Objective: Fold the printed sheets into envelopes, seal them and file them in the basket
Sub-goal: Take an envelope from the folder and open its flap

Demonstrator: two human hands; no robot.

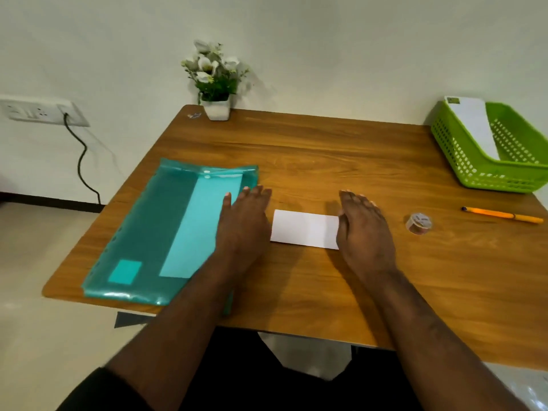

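Observation:
A folded white sheet (304,229) lies flat on the wooden table (326,149), between my two hands. My left hand (244,221) lies flat with straight fingers over the sheet's left end and the edge of the teal folder (154,232). My right hand (363,229) lies flat with straight fingers over the sheet's right end. A green basket (474,161) stands at the table's far right corner, with a white envelope (473,123) leaning inside it. A small roll of tape (418,223) sits to the right of my right hand.
An orange pen (502,215) lies near the right edge, beyond the tape. A potted white flower (216,81) stands at the back edge by the wall. The teal folder holds a paler sheet and covers the table's left part.

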